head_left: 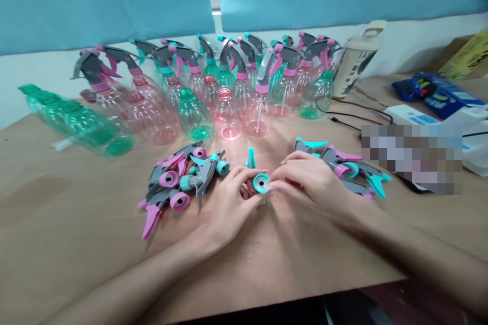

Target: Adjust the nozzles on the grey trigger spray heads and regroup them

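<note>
My left hand (237, 195) is wrapped round a trigger spray head (261, 183), whose teal collar faces up and shows a white inside with a dark hole. A teal trigger tip (250, 157) sticks out beyond the fingers. My right hand (310, 180) is closed, its fingertips pinching at the collar's right edge; whether something small lies between them is hidden. To the left rests a pile of loose spray heads (179, 183), grey with pink or teal parts. Another pile of spray heads (348, 170) lies beside my right hand, partly behind it.
Behind my hands stand several pink and green bottles, some with spray heads fitted, others open, like a green bottle (196, 117). Green bottles (84, 122) lean at the left. A large cream bottle (356, 63), black cables (362, 111) and a blue packet (438, 94) are at the right.
</note>
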Motion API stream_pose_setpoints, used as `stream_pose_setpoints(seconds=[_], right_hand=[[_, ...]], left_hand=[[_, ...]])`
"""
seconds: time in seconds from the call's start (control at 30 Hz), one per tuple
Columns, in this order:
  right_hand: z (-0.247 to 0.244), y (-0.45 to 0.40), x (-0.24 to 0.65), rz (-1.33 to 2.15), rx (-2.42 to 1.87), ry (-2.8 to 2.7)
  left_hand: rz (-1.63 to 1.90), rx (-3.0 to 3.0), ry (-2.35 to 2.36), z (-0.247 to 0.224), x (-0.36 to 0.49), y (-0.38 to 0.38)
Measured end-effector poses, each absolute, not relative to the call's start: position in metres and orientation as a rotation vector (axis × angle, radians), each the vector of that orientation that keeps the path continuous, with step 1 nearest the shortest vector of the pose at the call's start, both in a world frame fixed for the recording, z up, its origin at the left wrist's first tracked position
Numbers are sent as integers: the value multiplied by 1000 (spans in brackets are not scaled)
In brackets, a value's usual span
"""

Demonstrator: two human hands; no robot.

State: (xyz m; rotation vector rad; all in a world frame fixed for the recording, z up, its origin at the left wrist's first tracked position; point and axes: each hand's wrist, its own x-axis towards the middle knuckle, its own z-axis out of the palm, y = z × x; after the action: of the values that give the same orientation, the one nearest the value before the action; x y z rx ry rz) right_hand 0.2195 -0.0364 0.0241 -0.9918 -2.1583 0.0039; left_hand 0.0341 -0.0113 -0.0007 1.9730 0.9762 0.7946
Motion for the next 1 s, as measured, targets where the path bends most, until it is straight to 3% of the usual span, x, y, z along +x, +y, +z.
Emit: stream_pose_setpoints(seconds=[0.23,0.67,1.0], right_hand=[[10,-42,213,-188,-1025,-2162],[4,-52,199,-173,-1180,-2138],[-7,-48,201,173,-1131,-2127]], left_hand=[[836,1987,978,1,34,-13],[843,1999,1015,0,34,-13],[816,2042,985,-4,33,-11]])
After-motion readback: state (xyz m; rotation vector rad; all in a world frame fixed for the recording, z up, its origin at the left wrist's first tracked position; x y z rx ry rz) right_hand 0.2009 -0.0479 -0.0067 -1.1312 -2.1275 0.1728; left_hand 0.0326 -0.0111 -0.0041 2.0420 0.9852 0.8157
